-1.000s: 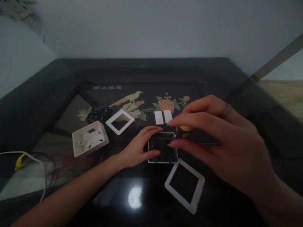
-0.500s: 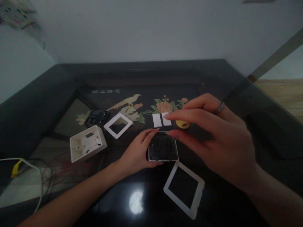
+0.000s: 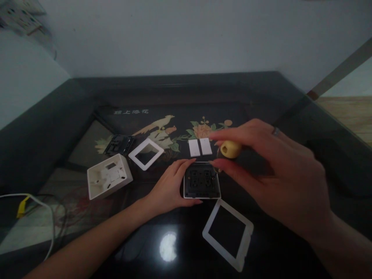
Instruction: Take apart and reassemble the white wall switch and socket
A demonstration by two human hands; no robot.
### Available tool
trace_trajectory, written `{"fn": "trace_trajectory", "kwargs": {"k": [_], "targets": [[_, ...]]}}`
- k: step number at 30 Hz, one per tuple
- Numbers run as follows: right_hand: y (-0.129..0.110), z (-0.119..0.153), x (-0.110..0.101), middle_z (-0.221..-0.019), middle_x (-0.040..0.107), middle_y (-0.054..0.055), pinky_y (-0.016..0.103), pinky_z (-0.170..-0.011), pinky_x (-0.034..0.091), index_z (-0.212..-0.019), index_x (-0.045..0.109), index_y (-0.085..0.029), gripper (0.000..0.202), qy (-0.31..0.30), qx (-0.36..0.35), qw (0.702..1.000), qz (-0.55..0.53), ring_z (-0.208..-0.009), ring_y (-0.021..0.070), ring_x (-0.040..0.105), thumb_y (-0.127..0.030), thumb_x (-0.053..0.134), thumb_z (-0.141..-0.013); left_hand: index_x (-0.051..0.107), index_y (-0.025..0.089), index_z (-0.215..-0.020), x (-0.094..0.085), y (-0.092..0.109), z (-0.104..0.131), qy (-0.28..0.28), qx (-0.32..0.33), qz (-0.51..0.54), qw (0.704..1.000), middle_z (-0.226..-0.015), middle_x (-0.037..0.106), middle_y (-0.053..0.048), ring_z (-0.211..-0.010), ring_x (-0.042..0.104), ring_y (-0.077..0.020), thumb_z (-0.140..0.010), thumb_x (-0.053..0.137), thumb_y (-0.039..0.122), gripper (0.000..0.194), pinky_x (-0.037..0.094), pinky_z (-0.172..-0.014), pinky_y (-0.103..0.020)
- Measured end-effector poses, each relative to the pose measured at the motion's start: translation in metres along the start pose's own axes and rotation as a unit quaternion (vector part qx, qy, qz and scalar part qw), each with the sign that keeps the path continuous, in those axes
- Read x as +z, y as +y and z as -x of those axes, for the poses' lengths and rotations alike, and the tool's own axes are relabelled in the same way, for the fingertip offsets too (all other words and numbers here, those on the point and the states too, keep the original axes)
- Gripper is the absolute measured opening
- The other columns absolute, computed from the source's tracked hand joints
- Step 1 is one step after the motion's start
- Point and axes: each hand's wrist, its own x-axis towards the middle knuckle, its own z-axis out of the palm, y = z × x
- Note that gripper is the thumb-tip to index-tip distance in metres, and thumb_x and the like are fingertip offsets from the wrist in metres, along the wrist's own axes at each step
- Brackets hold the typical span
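Held piece: a squat square box, white-sided with a black moulded face [image 3: 202, 185], sitting on the dark glossy tabletop [image 3: 174, 92], between the hands and just beyond the nearer white frame.
Left hand [image 3: 167, 190]: closed round the box's left side, thumb along the near edge, a fingertip at the far edge.
Right hand [image 3: 286, 178]: curved over the box's right side, forefinger and thumb bent towards each other but apart. A stubby yellow handle [image 3: 231, 149] shows in that gap; from where I stand I can't tell whether the fingers actually pinch it.
Feel: probably light, stiff plastic, likely to slide on the slick top; the black mouldings look easier to damage than the rim.
Best hold: by opposite outer walls, low down, keeping off the black face.
Small plates: two white flat rectangular plates [image 3: 206, 146] lying side by side beyond the box; thin-looking, best lifted by their edges.
Frames: one hollow white square frame [image 3: 213, 217] near the box's right-hand corner, another white frame [image 3: 154, 145] further off to the left.
Left side: an open white deep-walled box [image 3: 125, 168], with a black moulded insert [image 3: 119, 144] just behind it.
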Motion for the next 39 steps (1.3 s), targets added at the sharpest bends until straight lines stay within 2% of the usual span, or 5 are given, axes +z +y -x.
{"fn": "trace_trajectory", "kwargs": {"k": [6,13,20,34,39], "targets": [[0.001,-0.003,-0.014,-0.115,0.07,0.002,0.03,-0.087,0.057,-0.116,0.062,-0.022,0.026,-0.104,0.006,0.993,-0.053,-0.104,0.0201,0.067,-0.016,0.055,-0.092,0.029,0.021,-0.144,-0.001,0.0,0.001,-0.006,0.004,-0.005,1.0,-0.138,0.045,-0.016,-0.128,0.046,-0.0336,-0.063,0.084,0.052,0.102,0.041,-0.109,-0.052],[-0.001,-0.001,-0.005,-0.09,0.068,0.0,0.022,-0.073,0.056,-0.098,0.069,-0.022,0.012,0.012,0.005,0.999,0.036,-0.079,0.0126,0.066,-0.018,0.068,-0.087,0.029,0.022,-0.144,-0.001,0.0,0.001,-0.007,0.0,-0.014,1.0,-0.136,0.046,-0.015,-0.126,0.048,-0.0337,-0.064,0.082,0.053,0.101,0.042,-0.107,-0.052],[0.003,-0.001,-0.017,-0.12,0.069,-0.001,0.03,-0.091,0.056,-0.119,0.063,-0.026,0.028,-0.105,-0.002,0.993,-0.052,-0.106,0.0182,0.068,-0.019,0.052,-0.094,0.029,0.023,-0.144,-0.002,0.001,0.0,-0.007,0.002,0.002,1.0,-0.137,0.046,-0.015,-0.127,0.047,-0.0345,-0.065,0.082,0.052,0.099,0.041,-0.108,-0.054],[0.006,-0.004,-0.015,-0.121,0.067,0.004,0.034,-0.096,0.053,-0.114,0.067,-0.023,0.024,-0.088,0.047,0.991,-0.091,-0.113,0.0197,0.063,-0.02,0.061,-0.091,0.028,0.02,-0.145,-0.002,0.0,0.0,-0.012,0.007,-0.002,1.0,-0.139,0.045,-0.017,-0.129,0.046,-0.0349,-0.066,0.082,0.052,0.1,0.041,-0.108,-0.053],[0.006,-0.004,-0.01,-0.091,0.068,0.0,0.027,-0.081,0.056,-0.093,0.072,-0.024,0.014,0.006,0.039,0.996,-0.08,-0.085,0.0142,0.065,-0.025,0.076,-0.08,0.03,0.021,-0.144,-0.002,0.001,-0.001,-0.013,0.007,0.001,1.0,-0.138,0.046,-0.017,-0.128,0.047,-0.0355,-0.066,0.081,0.054,0.099,0.041,-0.107,-0.055]]}}
